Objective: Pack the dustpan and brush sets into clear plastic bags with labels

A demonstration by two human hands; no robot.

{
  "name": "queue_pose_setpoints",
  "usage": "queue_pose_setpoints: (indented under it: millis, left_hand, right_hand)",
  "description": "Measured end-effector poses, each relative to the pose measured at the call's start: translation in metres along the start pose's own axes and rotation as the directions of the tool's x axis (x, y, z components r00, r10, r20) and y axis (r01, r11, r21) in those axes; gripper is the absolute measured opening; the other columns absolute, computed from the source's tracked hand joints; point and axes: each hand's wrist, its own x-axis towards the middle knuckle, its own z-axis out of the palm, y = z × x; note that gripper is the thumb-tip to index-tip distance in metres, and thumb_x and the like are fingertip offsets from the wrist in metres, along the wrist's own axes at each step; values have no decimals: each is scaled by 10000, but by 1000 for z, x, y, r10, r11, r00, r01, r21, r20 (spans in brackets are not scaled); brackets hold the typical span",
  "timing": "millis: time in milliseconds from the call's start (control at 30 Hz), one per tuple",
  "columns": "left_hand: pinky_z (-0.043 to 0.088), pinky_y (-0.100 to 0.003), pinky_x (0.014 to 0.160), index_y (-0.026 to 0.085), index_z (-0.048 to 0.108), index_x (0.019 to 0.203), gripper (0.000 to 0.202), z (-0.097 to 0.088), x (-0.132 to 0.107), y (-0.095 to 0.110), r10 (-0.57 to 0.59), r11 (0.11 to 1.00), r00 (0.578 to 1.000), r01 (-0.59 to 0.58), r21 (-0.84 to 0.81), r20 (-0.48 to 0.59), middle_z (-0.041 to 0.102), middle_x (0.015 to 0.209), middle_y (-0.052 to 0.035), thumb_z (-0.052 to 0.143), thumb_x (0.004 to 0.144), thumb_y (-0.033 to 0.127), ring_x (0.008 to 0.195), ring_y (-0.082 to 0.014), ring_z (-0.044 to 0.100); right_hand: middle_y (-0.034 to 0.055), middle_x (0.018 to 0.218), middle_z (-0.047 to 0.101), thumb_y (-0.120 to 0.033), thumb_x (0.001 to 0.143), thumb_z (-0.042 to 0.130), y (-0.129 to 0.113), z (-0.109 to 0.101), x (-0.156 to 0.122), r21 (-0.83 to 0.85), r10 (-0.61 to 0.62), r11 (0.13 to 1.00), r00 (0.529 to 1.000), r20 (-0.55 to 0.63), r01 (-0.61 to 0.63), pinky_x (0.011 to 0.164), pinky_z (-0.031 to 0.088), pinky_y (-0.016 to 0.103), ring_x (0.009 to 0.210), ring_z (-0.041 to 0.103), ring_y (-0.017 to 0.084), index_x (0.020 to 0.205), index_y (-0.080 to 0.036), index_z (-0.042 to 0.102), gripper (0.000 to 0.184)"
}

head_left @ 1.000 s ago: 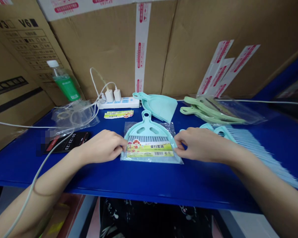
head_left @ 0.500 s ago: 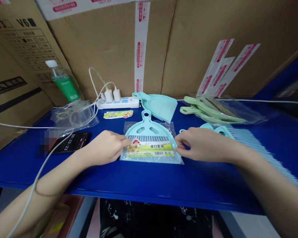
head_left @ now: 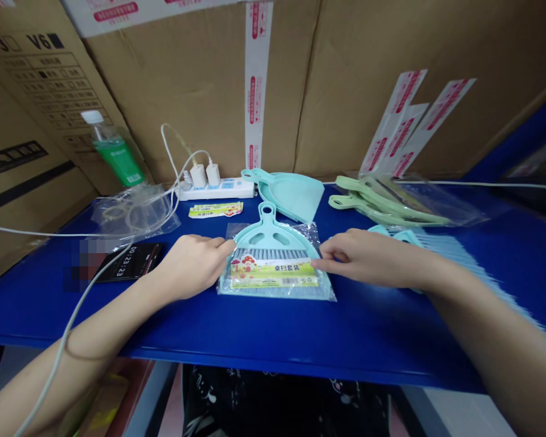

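A teal mini dustpan-and-brush set in a clear bag point(head_left: 273, 243) lies flat on the blue shelf point(head_left: 273, 334), with a yellow-green paper label point(head_left: 275, 273) across its lower half. My left hand point(head_left: 193, 266) curls around the bag's left edge, fingertips pinched at the label's left end. My right hand point(head_left: 361, 258) pinches the label's right end with thumb and fingers pressed together.
A bare teal dustpan point(head_left: 291, 194), a spare label point(head_left: 216, 210) and a white power strip point(head_left: 216, 188) lie behind. Green dustpans in a bag point(head_left: 386, 203) and blue brushes point(head_left: 455, 255) are at right. A phone point(head_left: 127, 262), empty bags point(head_left: 131, 212) and a green bottle point(head_left: 113, 152) are at left.
Both hands have shifted slightly up along the bag's sides; my right fingertips have moved inward onto the label's right end. The package has barely moved.
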Motion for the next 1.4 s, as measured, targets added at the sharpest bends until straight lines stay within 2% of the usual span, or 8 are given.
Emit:
queue_pose_setpoints:
  millis: [167,300,467,667,833,1033,1233,1400]
  left_hand:
    - [309,-284,458,179,557,744,339,1,0,1,-92,996,995,92,-12,38,633,616,-14,303,950,270,508,-171,592]
    - [286,-282,452,175,578,741,386,2,1,1,-140,989,985,143,-24,100,660,649,-33,288,961,304,540,-183,619]
    - [290,-276,465,178,587,749,394,1,3,1,-186,977,963,202,-63,194,679,678,-37,293,964,330,587,-195,645]
    - [314,-288,483,188,590,785,362,-3,6,2,-244,956,926,280,-90,288,692,693,-27,311,964,334,617,-216,660]
    - [352,-291,510,188,581,795,349,-4,7,3,-253,950,907,298,-89,337,697,714,-33,310,969,321,649,-230,672]
    - [402,-294,537,181,586,790,348,-5,6,5,-242,955,906,286,-82,347,692,709,-51,305,962,294,654,-238,675]
    - [363,-281,493,182,584,751,360,-6,5,5,-228,964,921,258,-58,315,680,650,-41,306,954,287,597,-216,664]
    - [342,-283,481,185,578,721,352,-6,5,5,-228,965,921,256,-52,316,682,643,-37,326,948,279,584,-215,660]
  right_hand:
    - [8,567,516,-401,921,359,-1,0,4,-4,75,997,996,-46,-75,515,265,289,509,447,139,535,-214,349,430]
    - [12,578,555,-386,919,359,-3,0,6,70,176,983,979,-101,-169,517,315,289,503,488,145,624,-222,444,348]
    - [30,710,631,-419,909,374,-1,5,9,263,240,941,968,-73,-214,517,421,296,484,565,144,991,-170,525,303]
    - [32,633,637,-326,927,357,-5,7,10,375,199,905,979,37,-198,524,476,298,522,619,179,1334,-65,382,484]
    - [13,578,635,-195,880,411,-7,6,13,436,147,889,989,14,-139,566,482,294,553,619,186,1322,-58,407,462]
    - [26,725,636,-217,889,432,-5,7,16,538,152,835,988,-31,-112,518,490,258,507,585,134,1229,-112,464,358]
    - [33,829,600,-339,941,405,-8,4,13,754,144,651,989,-6,-90,529,510,244,607,589,133,1181,-160,461,305]
    - [56,918,630,-389,881,523,-6,5,15,890,90,451,996,27,-65,523,498,222,723,599,148,1195,-184,499,376]
